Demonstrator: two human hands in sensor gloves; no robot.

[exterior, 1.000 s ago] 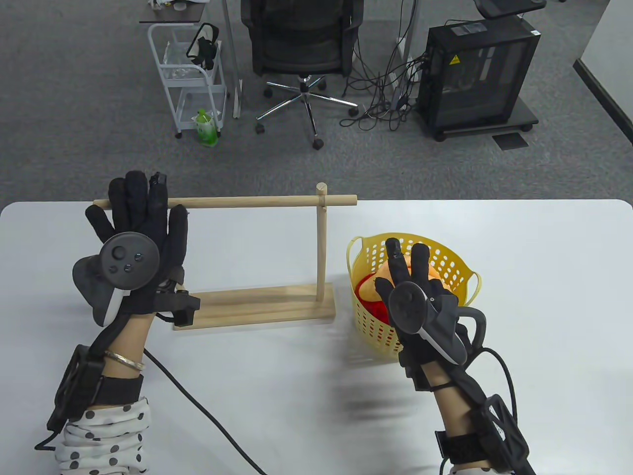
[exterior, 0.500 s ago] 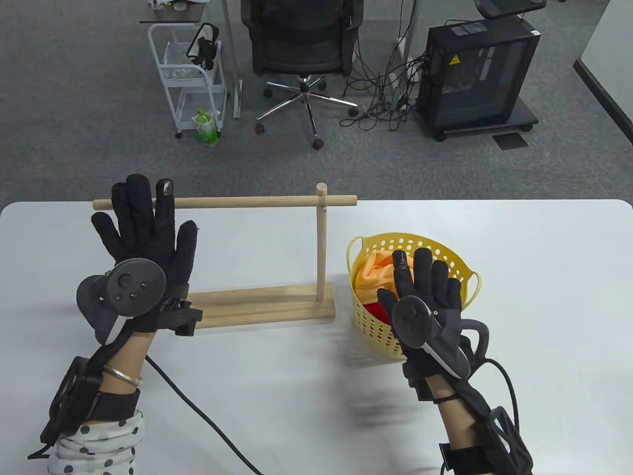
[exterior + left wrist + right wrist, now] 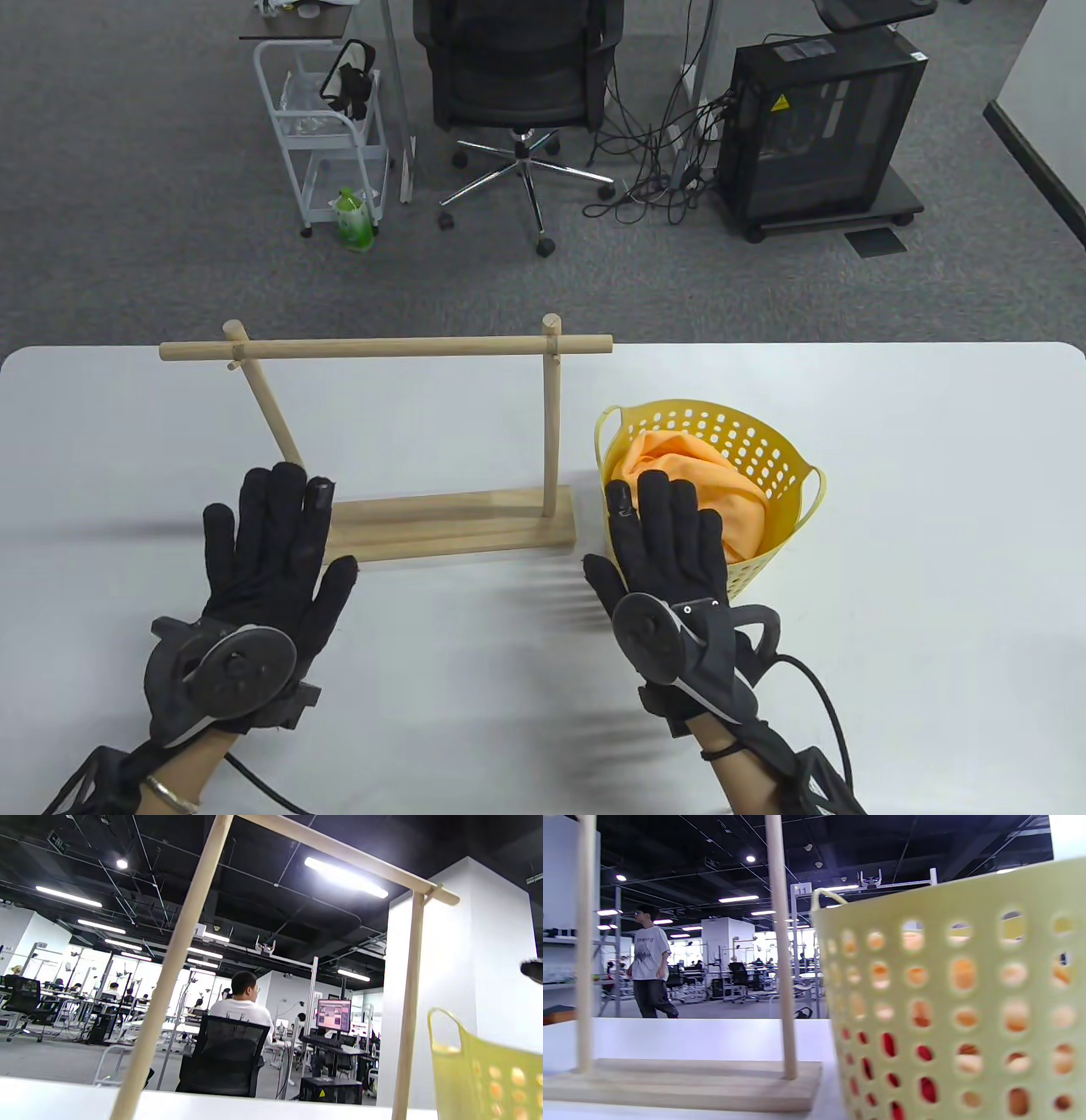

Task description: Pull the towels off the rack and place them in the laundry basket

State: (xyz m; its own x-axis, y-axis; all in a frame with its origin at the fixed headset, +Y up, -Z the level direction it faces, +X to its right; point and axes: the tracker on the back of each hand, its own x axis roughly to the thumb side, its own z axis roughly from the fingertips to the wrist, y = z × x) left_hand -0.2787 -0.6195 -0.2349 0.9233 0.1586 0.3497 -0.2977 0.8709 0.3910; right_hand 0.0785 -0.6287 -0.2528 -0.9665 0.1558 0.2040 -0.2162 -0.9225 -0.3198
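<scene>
The wooden rack (image 3: 386, 346) stands mid-table with a bare top bar. To its right the yellow laundry basket (image 3: 785, 463) holds an orange towel (image 3: 696, 471); red cloth shows through its holes (image 3: 927, 1088) in the right wrist view. My left hand (image 3: 271, 543) lies flat with fingers spread at the rack base's left end, holding nothing. Fingers straight, my right hand (image 3: 662, 531) is empty at the basket's near left side. Neither wrist view shows fingers. The rack's posts (image 3: 169, 971) and the basket (image 3: 488, 1073) show in the left wrist view.
The white table's far edge (image 3: 848, 344) runs just behind the rack. Beyond it on the floor stand an office chair (image 3: 513, 76), a white cart (image 3: 322, 127) and a black computer case (image 3: 819, 127). A cable (image 3: 836, 730) trails from the right wrist.
Both hands have come back toward the near edge: the left down from the rack's top bar to the base, the right out from over the basket. The orange towel now lies uncovered.
</scene>
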